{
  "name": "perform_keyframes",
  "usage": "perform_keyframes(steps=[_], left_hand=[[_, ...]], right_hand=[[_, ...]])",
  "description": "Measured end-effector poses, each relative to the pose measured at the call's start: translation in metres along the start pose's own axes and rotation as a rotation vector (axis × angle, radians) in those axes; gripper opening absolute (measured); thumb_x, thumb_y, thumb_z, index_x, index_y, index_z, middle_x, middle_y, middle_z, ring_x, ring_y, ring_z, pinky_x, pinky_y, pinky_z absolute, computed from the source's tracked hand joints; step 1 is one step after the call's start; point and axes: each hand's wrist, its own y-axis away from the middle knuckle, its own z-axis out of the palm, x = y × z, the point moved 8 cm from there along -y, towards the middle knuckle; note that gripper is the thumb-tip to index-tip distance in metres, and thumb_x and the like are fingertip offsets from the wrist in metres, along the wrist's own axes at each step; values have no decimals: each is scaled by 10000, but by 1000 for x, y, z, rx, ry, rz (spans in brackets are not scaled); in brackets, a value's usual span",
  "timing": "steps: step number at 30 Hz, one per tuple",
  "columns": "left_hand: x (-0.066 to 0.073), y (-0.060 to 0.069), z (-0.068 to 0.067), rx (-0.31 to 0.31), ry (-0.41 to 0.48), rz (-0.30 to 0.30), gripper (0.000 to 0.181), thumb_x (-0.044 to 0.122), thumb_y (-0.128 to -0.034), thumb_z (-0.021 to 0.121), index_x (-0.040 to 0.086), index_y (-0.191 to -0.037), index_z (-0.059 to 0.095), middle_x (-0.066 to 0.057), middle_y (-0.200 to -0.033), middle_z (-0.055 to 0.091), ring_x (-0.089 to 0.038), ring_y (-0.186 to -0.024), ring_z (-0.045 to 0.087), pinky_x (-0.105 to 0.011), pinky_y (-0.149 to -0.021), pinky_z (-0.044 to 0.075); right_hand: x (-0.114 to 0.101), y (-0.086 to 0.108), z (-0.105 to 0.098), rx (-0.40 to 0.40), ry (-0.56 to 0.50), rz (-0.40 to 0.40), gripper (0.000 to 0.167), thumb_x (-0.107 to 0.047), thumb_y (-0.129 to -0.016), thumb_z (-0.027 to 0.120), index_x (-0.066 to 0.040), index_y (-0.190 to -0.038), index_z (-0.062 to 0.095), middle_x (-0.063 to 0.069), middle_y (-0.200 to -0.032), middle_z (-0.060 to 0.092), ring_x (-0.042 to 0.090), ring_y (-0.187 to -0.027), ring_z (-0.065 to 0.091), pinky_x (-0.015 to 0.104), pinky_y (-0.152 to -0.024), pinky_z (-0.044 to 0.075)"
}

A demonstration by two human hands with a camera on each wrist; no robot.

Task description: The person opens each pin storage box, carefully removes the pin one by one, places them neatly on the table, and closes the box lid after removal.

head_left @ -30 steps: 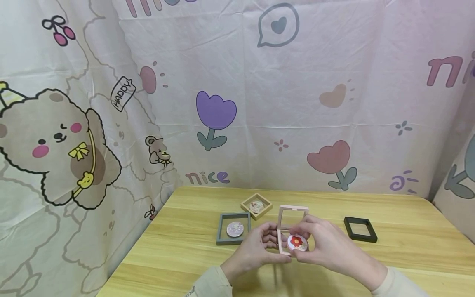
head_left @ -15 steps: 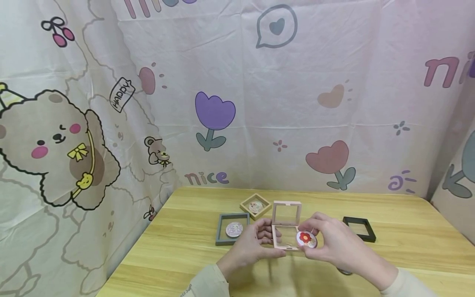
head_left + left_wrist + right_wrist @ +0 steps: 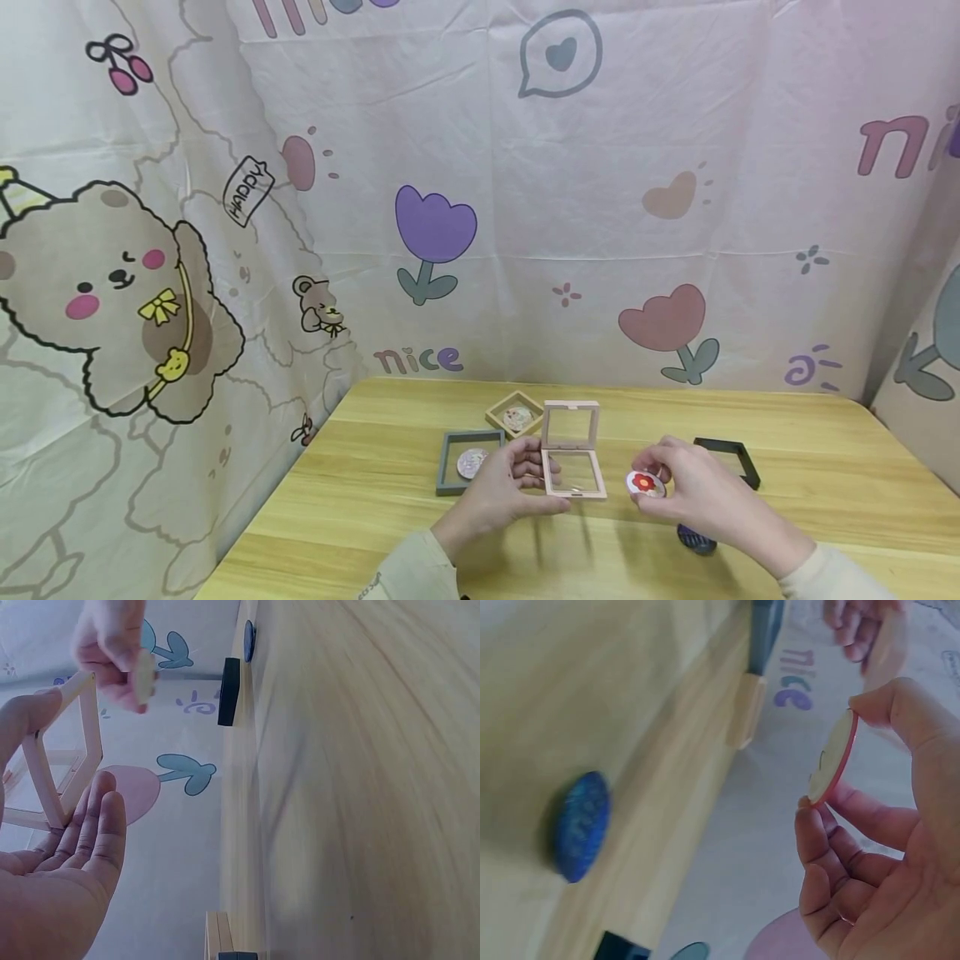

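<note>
Fingers of your left hand point(image 3: 501, 485) are clamped, in the head view, on the pink frame point(image 3: 568, 448), which is held above the surface point(image 3: 360, 517) with its two hinged halves open. To the right of the pink frame, apart from it, your right hand point(image 3: 696, 485) pinches the round badge point(image 3: 645, 483) with the red flower. Farther right lies the black frame point(image 3: 750, 468), partly hidden; right of the pink frame and nearer you is a dark blue oval point(image 3: 697, 540). Left of the pink frame sit the grey frame point(image 3: 444, 465) and the wooden frame point(image 3: 501, 428).

In the left wrist view, your thumb and fingers hold different edges of the pink frame; the round badge shows edge-on beyond it.

In the right wrist view, your thumb and fingertips grip the round badge by its rim.
</note>
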Motion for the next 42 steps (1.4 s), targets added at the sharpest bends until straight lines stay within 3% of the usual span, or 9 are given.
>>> perform_keyframes(steps=[8,21,32,42], left_hand=[[2,0,1,-15,-2,4,697,13,-806,915,-28,-1407,565,-97,-1215,724,-158,-1055,701,-209,-995,603],[4,-1,6,-19,-7,9,689,14,-797,921,-5,-1397,582,-41,-1182,732,-198,-1052,706,-210,-963,614],[4,-1,8,-19,-10,11,660,-8,-785,919,-26,-1358,594,-36,-1167,734,-179,-1033,710,-209,-961,615],[4,0,9,-21,-9,14,668,-16,-786,915,-70,-1360,577,-30,-1164,736,-190,-1038,715,-208,-960,617]], right_hand=[[21,4,23,-32,65,12,240,-313,-715,889,-242,-878,728,-127,-795,541,-37,-676,446,189,-580,381],[32,12,49,-86,86,21,234,-333,-714,910,-270,-834,719,-132,-800,553,-27,-670,425,187,-572,372],[32,13,54,-101,94,9,241,-330,-723,913,-251,-850,723,-123,-810,568,-24,-669,425,187,-562,363],[33,15,51,-62,201,8,266,-415,-713,918,-286,-822,713,-165,-770,545,-33,-649,401,200,-566,326]])
